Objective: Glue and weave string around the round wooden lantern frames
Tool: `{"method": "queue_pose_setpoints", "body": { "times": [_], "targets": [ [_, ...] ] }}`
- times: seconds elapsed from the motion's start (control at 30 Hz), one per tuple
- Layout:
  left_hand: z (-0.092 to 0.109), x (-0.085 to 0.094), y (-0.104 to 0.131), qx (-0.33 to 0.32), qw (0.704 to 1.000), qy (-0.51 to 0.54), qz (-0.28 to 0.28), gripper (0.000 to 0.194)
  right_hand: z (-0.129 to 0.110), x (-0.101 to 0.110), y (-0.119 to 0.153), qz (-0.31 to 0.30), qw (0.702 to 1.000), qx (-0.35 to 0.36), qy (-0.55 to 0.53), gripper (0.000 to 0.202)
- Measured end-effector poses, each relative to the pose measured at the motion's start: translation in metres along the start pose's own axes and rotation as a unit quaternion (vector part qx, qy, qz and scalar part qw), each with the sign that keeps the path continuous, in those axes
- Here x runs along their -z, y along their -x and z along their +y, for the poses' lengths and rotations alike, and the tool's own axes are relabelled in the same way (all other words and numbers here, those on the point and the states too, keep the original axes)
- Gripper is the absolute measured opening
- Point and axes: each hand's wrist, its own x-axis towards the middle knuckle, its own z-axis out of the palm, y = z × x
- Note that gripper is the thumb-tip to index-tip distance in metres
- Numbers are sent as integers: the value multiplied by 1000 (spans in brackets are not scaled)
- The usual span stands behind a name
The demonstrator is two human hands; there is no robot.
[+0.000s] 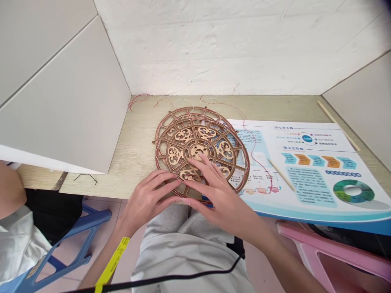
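Observation:
A stack of round openwork wooden discs (200, 152) with scroll-like cutouts lies at the desk's front edge, the upper one overhanging towards my lap. My left hand (151, 193) grips its near-left rim, fingers above and thumb at the edge. Close beside it, my right hand (218, 191) has its thumb and index finger at the same stretch of rim. Its other fingers stretch over the disc near the hub. Thin red wire (247, 126) runs round the rims and trails off behind and to the right. Whatever fine piece may lie between the fingertips is hidden.
A printed sheet (317, 162) lies under the discs' right side, carrying a thin wooden stick (281, 175). Another stick (337, 124) is farther right. Grey panels (76, 93) and a white wall enclose the desk. A person's arm (10, 191) shows at left; a dark wire (87, 177) lies nearby.

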Motion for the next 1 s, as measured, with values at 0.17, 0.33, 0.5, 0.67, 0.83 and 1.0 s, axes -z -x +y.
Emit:
{"method": "queue_pose_setpoints", "body": {
  "times": [0.17,0.33,0.5,0.67,0.83,1.0],
  "targets": [
    [0,-1,-1,-4,1000,-18,7,33,1,1,2,21,998,38,47,31],
    [-2,-2,0,7,1000,5,22,37,0,0,1,28,996,50,64,29],
    [-2,-1,0,10,999,15,33,39,-2,3,-1,14,997,45,64,29],
    [-2,-1,-1,7,999,18,41,42,-1,5,-1,7,997,43,65,28],
    [-3,0,-1,0,999,8,37,43,-2,5,-1,8,998,35,61,30],
    [-2,0,-2,3,999,9,32,41,-2,4,-1,11,998,31,58,32]
  ]
}}
